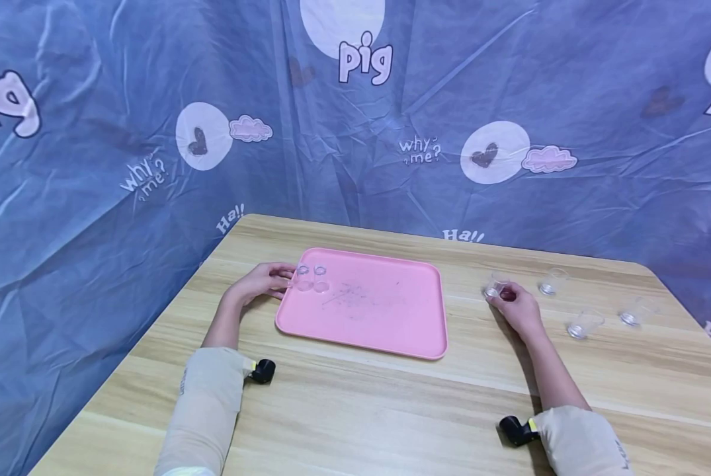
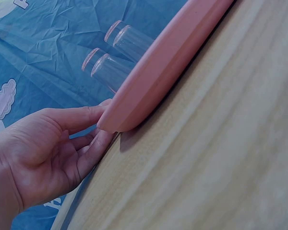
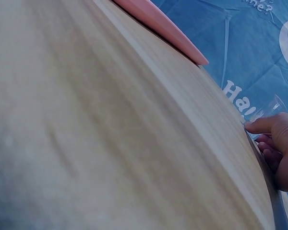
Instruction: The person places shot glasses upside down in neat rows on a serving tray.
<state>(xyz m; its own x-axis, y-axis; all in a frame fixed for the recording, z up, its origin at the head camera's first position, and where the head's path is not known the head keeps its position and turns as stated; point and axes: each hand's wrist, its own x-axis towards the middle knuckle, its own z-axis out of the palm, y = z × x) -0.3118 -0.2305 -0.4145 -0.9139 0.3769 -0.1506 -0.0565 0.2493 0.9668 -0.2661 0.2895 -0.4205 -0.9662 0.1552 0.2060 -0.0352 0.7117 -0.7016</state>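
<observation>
At the left edge of the pink tray [image 1: 385, 264], my left hand [image 1: 262, 281] grips the rim between thumb and fingers. The left wrist view shows the left hand [image 2: 48, 153] at the tray's edge [image 2: 153, 72], some fingertips hidden behind it. Small clear cups [image 2: 110, 72] stand on the tray close to that hand. Right of the tray, my right hand [image 1: 518, 311] pinches a clear cup [image 1: 494, 285] low on its side. In the right wrist view, the right hand [image 3: 283, 143] partly covers this cup [image 3: 271, 109].
Beyond the right hand, more clear cups stand on the wooden table [image 1: 355, 410]: one farther back [image 1: 550, 284], another cup [image 1: 583, 324] nearer, and a third cup [image 1: 636, 314] at far right. A blue patterned cloth [image 1: 355, 165] hangs behind and beside the table.
</observation>
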